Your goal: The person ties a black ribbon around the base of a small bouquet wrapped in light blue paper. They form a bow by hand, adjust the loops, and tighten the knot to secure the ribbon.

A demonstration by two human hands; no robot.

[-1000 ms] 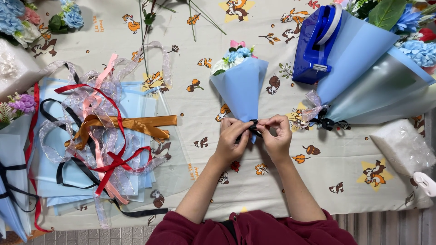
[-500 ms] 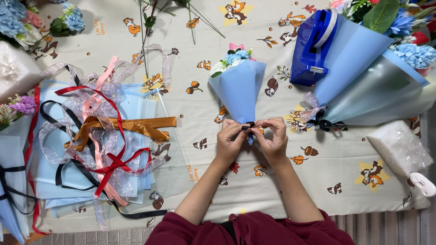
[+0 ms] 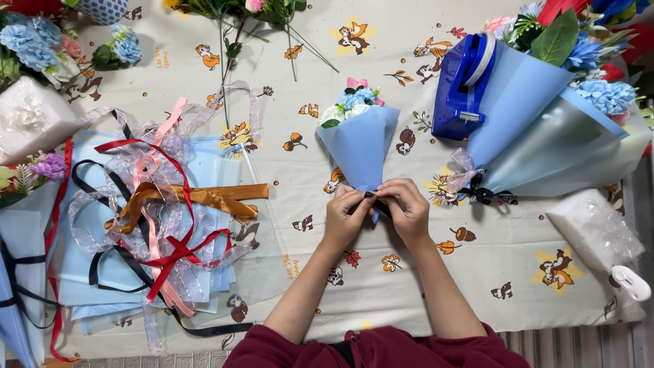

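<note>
1. Small bouquet (image 3: 359,146) in pale blue paper cone lies centre of frame on the printed tablecloth (image 3: 286,225), flower heads up-frame, narrow neck pointing down toward the person
2. Left hand (image 3: 345,219) and right hand (image 3: 407,210) meet at the cone's neck, fingers curled and pressed in, both pinching a thin black ribbon (image 3: 377,202) wrapped there; the fingertips nearly touch each other
3. Change vs half a second ago: hands in the same spot at the neck, grip looks drawn closer together, bouquet hardly shifted; reads as the ribbon being cinched or knotted rather than repositioned, though the knot itself is hidden under the fingers
4. Materials: cone paper matte, smooth, stiff fold lines; blooms look soft, blue, white and one pink; ribbon narrow, dark, flat
5. Left of frame: ribbon pile (image 3: 153,204), red, black, pink, gold satin and sheer silvery loops, tangled over a stack of pale blue sheets (image 3: 211,163) with clear film on top
6. Upper right: blue tape dispenser (image 3: 466,85), hard glossy plastic, resting against a large finished bouquet (image 3: 545,129) in blue and frosted wrap, tied with a dark bow
7. Lower right: crinkly white wrapped bundle (image 3: 596,228); top centre: loose green stems (image 3: 231,41)
</note>
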